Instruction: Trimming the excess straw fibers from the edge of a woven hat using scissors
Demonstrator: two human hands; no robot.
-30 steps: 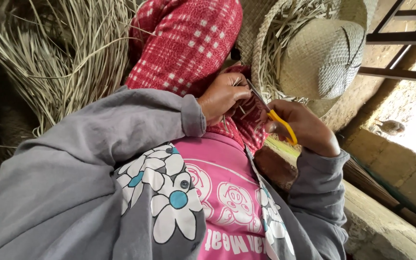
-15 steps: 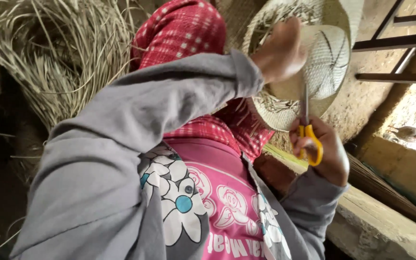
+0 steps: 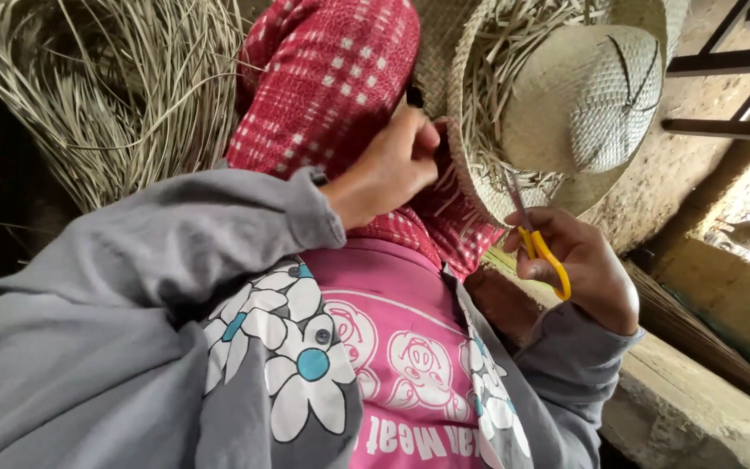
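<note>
The camera looks up along a grey jacket, a pink shirt and a red checked scarf. My left hand pinches the frayed brim of a woven straw hat held beside the scarf. My right hand grips scissors with yellow handles. Their blades point up into the loose straw ends at the hat's lower brim.
A big bundle of dry straw strands hangs at the upper left. A rough stone ledge runs along the lower right, with dark wooden bars above it. A bird stands in the light at the far right.
My left hand went from the scarf at the neck up to the hat, then down onto its brim. The scissors rose from low in front of the chest to the hat's frayed edge.
</note>
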